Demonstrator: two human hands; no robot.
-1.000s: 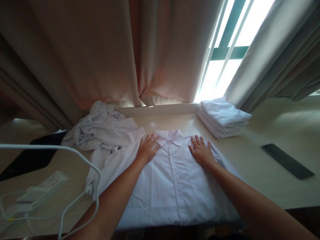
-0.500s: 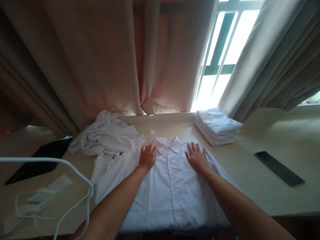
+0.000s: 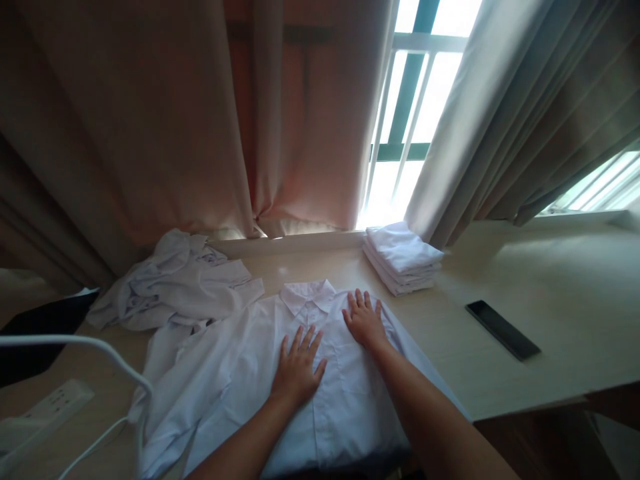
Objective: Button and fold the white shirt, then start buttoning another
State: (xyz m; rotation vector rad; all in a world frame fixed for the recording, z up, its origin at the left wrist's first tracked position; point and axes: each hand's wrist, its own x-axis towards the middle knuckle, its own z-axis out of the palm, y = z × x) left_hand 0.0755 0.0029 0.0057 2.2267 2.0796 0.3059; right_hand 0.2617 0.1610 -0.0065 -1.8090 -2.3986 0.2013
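While the white shirt point(image 3: 345, 400) lies front-up, unfolded on the counter point(image 3: 560, 280), your left hand point(image 3: 297, 369) and right hand point(image 3: 365, 323) rest on it, grip spread; beyond it, a stack point(image 3: 403, 257) at right is already folded, a crumpled heap point(image 3: 185, 283) at left not yet.

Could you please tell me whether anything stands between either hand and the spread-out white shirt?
Nothing visible does: the left hand appears flat on the front of the white shirt, the right hand on it beside the collar. The crumpled white clothes at left and folded white stack beyond are clear of both hands.
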